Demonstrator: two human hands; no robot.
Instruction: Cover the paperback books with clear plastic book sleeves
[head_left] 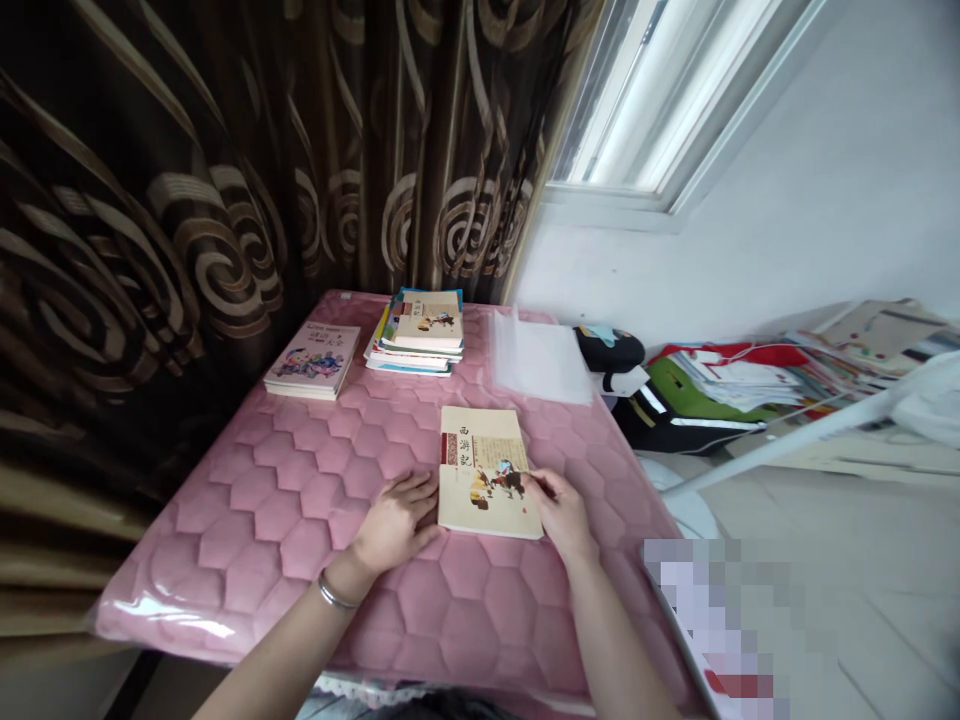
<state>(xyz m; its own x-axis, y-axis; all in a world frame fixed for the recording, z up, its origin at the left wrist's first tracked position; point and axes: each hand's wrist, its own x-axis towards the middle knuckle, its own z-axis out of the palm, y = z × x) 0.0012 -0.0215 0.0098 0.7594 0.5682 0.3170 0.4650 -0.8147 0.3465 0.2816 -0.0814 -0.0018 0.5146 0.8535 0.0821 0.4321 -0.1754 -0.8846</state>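
A cream paperback book (pixel 487 440) with dark Chinese characters and small painted figures on its cover lies closed on the padded pink tabletop (pixel 315 500). My left hand (pixel 397 520) rests flat on the table along the book's left edge, its fingers stretched out. At the right edge of the same book, my right hand (pixel 559 510) has thumb and forefinger pinched together on the cover's side; its other fingers are curled and partly hidden.
Farther back are a pile of books (pixel 416 335), a thick book with a cartoon cover (pixel 313 358) and clear plastic sheets (pixel 540 360). A patterned curtain (pixel 337 150) hangs behind. On the right stand bags (pixel 667 400), stacked papers (pixel 739 380) and a white pole (pixel 780 425).
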